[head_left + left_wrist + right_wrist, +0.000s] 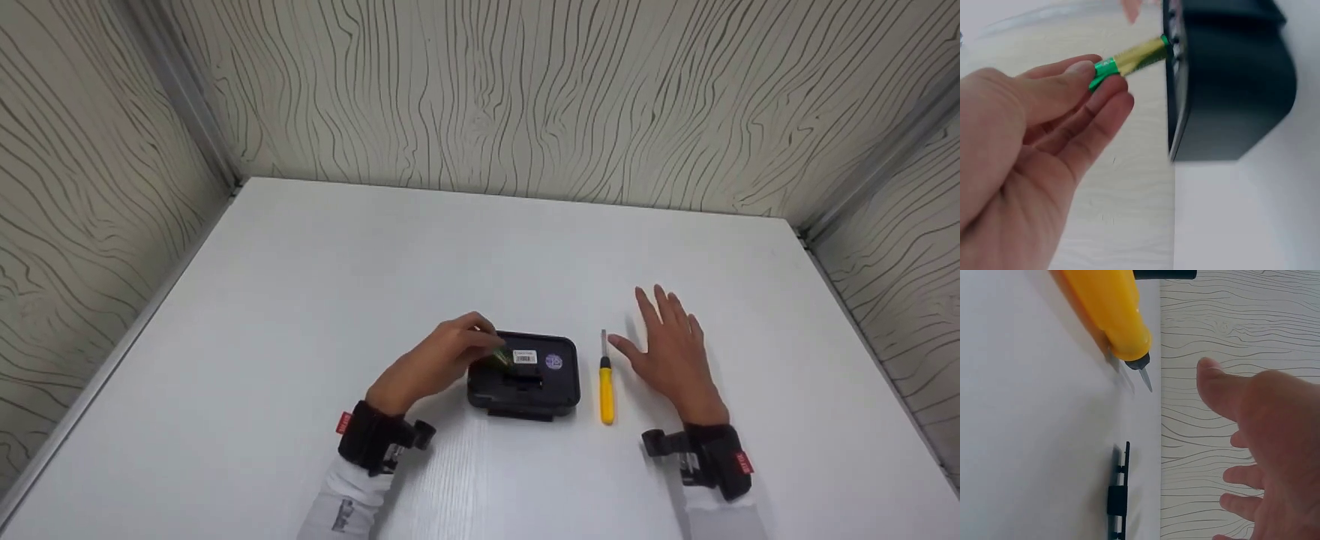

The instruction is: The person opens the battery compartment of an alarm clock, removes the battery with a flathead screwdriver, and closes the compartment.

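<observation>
My left hand (442,356) pinches a green and gold battery (1134,59) between thumb and fingers. In the left wrist view the battery's far end meets the face of a black box-shaped device (1230,84). Seen from the head, that device (551,386) lies on the table with a white barcode label and a round sticker facing up, and a small recess near its middle. On the right, my right hand (675,360) is spread with nothing in it. Its thumb is beside the shaft of a yellow-handled screwdriver (607,394), which lies right of the device.
In the right wrist view a thin black strip with small tabs (1118,500) rests on the table, near the right hand. The white table (375,247) is bounded by wood-grain patterned panels (480,97) at the back and sides.
</observation>
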Tool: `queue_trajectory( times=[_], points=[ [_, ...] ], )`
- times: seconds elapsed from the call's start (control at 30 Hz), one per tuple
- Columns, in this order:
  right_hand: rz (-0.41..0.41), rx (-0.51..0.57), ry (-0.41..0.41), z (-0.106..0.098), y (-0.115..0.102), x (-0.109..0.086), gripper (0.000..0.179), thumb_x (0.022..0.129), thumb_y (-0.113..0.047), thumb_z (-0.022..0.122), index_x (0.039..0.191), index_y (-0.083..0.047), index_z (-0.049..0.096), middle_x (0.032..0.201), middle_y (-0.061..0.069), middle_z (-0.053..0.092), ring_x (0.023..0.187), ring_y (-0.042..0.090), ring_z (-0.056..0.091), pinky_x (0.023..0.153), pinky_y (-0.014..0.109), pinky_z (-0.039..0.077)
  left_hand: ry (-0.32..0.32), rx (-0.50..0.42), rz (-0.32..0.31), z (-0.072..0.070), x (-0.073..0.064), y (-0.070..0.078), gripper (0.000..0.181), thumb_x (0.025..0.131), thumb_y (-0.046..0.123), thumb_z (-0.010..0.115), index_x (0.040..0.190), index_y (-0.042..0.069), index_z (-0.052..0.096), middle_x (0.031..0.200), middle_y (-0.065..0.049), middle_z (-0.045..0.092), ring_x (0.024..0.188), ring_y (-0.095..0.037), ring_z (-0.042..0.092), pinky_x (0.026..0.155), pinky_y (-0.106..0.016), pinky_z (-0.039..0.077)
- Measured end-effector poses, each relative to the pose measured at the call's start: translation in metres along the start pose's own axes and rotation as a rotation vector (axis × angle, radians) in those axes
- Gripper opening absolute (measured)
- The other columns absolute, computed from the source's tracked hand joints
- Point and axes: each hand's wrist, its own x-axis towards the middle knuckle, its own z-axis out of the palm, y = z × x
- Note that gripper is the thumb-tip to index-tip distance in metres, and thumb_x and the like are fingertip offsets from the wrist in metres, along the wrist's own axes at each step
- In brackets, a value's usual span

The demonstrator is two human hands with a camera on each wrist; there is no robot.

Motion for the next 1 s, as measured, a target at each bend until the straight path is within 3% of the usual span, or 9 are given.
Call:
queue_trajectory(
  times=[0.1,0.3,0.63,0.87,1.0],
  points=[
    [0.001,-0.005,-0.002,-0.001,0.001,0.000,0.082,0.089,-0.040,0.067,0.152,-0.005,0.029,0.156,0.028,0.023,0.143,0.048,0.020,0.112,0.069,0.016,0.064,-0.043,-0.019,-0.012,-0.006,-0.012,0.024,0.093,0.000,0.059,0.113,0.003,0.072,0.112,-0.009,0.063,0.106,-0.021,0.063,0.089,-0.031,0.054],
    [0.005,-0.017,0.002,-0.002,0.005,0.001,0.080,0.089,-0.038,0.067,0.150,-0.002,0.031,0.155,0.030,0.024,0.141,0.049,0.023,0.110,0.069,0.019,0.148,-0.092,-0.154,-0.030,-0.023,-0.040,0.019,0.090,-0.001,0.063,0.105,0.004,0.074,0.106,-0.008,0.070,0.103,-0.022,0.066,0.087,-0.034,0.055],
    [0.029,-0.010,-0.017,-0.005,0.011,-0.002,0.076,0.089,-0.034,0.068,0.148,-0.001,0.034,0.152,0.030,0.029,0.139,0.047,0.027,0.109,0.067,0.023,0.098,-0.093,-0.261,-0.037,-0.043,-0.067,0.018,0.086,-0.002,0.067,0.100,0.005,0.076,0.103,-0.007,0.073,0.098,-0.023,0.068,0.086,-0.036,0.055],
    [0.045,0.020,-0.024,-0.007,0.012,-0.003,0.072,0.089,-0.032,0.069,0.146,0.001,0.039,0.144,0.031,0.042,0.131,0.048,0.040,0.106,0.065,0.030,0.066,-0.056,-0.402,-0.037,-0.051,-0.076,0.021,0.087,0.000,0.065,0.100,0.011,0.076,0.101,-0.002,0.073,0.091,-0.015,0.062,0.083,-0.032,0.050],
    [0.046,0.021,-0.031,-0.009,0.013,-0.003,0.070,0.089,-0.032,0.069,0.144,0.001,0.041,0.142,0.031,0.044,0.129,0.048,0.042,0.105,0.065,0.032,0.079,-0.015,-0.464,-0.038,-0.055,-0.080,0.022,0.088,-0.001,0.063,0.100,0.012,0.077,0.100,-0.002,0.072,0.088,-0.014,0.059,0.081,-0.032,0.048]
  ],
)
